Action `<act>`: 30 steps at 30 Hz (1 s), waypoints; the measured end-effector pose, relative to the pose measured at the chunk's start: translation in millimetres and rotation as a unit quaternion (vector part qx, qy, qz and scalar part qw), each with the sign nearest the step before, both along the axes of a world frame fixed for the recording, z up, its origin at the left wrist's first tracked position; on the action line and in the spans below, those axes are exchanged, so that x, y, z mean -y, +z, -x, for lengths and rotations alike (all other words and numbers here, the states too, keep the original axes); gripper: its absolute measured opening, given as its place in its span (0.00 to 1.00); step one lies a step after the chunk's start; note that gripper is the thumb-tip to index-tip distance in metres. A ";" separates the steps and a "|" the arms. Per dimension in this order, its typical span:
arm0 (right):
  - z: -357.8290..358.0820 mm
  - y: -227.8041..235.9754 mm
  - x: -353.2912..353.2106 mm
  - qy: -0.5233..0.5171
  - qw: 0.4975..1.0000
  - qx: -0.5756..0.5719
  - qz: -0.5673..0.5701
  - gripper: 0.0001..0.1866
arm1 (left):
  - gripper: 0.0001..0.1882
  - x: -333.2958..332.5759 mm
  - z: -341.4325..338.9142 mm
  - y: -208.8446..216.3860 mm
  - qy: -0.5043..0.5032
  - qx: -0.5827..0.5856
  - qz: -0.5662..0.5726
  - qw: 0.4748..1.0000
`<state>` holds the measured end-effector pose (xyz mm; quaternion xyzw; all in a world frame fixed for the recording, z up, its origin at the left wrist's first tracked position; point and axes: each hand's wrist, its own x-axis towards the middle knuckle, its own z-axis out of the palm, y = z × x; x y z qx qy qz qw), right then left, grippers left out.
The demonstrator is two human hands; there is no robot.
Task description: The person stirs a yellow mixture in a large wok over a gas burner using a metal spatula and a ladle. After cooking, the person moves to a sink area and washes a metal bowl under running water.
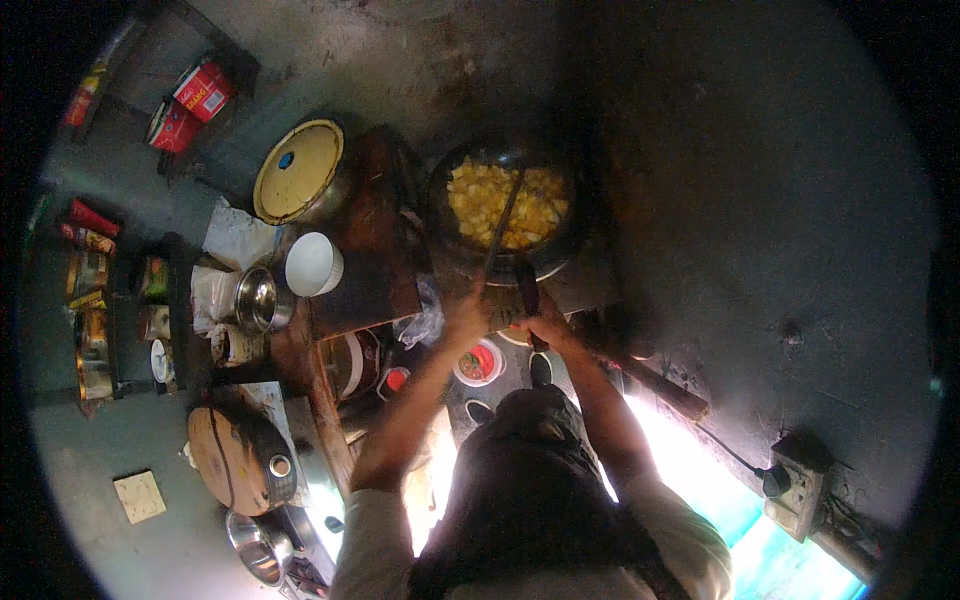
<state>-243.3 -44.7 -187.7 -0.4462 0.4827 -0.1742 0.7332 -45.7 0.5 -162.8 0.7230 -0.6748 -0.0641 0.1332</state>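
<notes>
A dark wok point(438, 215) full of yellowish cubed food point(480, 195), which looks like potato, stands at the far middle. My left hand point(465, 320), slightly blurred, is closed round the lower end of a long-handled stirring utensil point(504, 222). That utensil slants up into the cubes, and its head is hidden among them. Just to the right, my right hand point(547, 325) grips the wok's thick dark handle point(527, 285) at its near side. Between my forearms, lower down, sits a white bowl point(497, 358) with red and green contents.
Left of the wok are a white bowl point(314, 265), a steel bowl point(258, 300) and a large yellow-lidded pot point(300, 170). A round wooden board point(225, 460) lies farther left. The dark wall point(760, 200) and a socket box point(797, 485) are on the right.
</notes>
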 end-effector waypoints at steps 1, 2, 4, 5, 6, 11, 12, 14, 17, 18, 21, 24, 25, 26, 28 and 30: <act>3.7 1.3 -1.1 0.002 1.000 0.006 0.015 0.34 | 0.31 -10.3 -12.9 10.6 -0.015 0.025 -0.067 0.997; 8.6 6.6 -1.6 -0.001 1.000 0.010 0.030 0.34 | 0.31 -11.0 -26.9 52.9 -0.020 0.045 -0.129 0.990; 6.7 12.5 0.6 -0.010 0.999 0.021 0.034 0.34 | 0.29 -20.4 -49.2 128.4 -0.015 0.095 -0.204 0.974; 3.9 13.0 -0.4 -0.014 0.999 0.025 0.017 0.34 | 0.29 -17.2 -51.9 122.0 0.015 0.086 -0.200 0.976; 1.5 13.2 -0.9 -0.015 0.999 0.026 0.013 0.33 | 0.29 -6.1 -53.2 102.1 0.045 0.076 -0.195 0.977; -9.7 27.3 -3.5 0.005 0.999 0.027 -0.033 0.30 | 0.27 -24.0 -17.9 -32.7 0.077 -0.007 0.186 0.979; -7.5 32.3 -3.3 0.006 0.999 0.035 -0.030 0.29 | 0.26 -38.0 -9.8 -44.8 0.070 -0.047 0.210 0.974; 0.3 28.1 0.7 -0.005 0.999 0.035 -0.030 0.27 | 0.24 -52.1 -2.8 -11.0 0.122 -0.269 0.020 0.955; -4.9 20.0 -2.9 -0.008 0.999 0.026 -0.040 0.23 | 0.23 -56.0 -12.8 20.3 0.180 -0.411 -0.048 0.892; -7.4 16.9 -4.2 -0.008 0.999 0.028 -0.046 0.22 | 0.24 -53.6 -16.2 16.3 0.199 -0.449 -0.046 0.870; -11.3 24.7 -1.7 0.005 0.999 0.006 -0.037 0.19 | 0.25 -54.4 42.7 23.6 0.153 -0.370 -0.097 0.911; -1.4 22.9 4.6 0.000 0.999 0.039 -0.016 0.18 | 0.26 -50.7 69.0 86.7 0.281 -0.604 -0.199 0.719; -1.4 22.2 1.2 0.004 0.998 0.067 -0.012 0.18 | 0.26 -56.0 64.2 105.1 0.301 -0.615 -0.200 0.701; -2.3 22.2 -1.1 0.000 0.998 0.061 -0.015 0.17 | 0.25 -46.2 50.7 106.3 0.263 -0.544 -0.204 0.770; -9.6 23.5 -3.0 -0.005 0.998 0.052 -0.018 0.16 | 0.26 -16.5 23.4 67.9 0.095 -0.190 -0.011 0.977; -15.6 28.3 -5.6 -0.009 0.997 0.074 0.001 0.11 | 0.24 9.8 12.2 39.4 0.097 -0.130 -0.070 0.984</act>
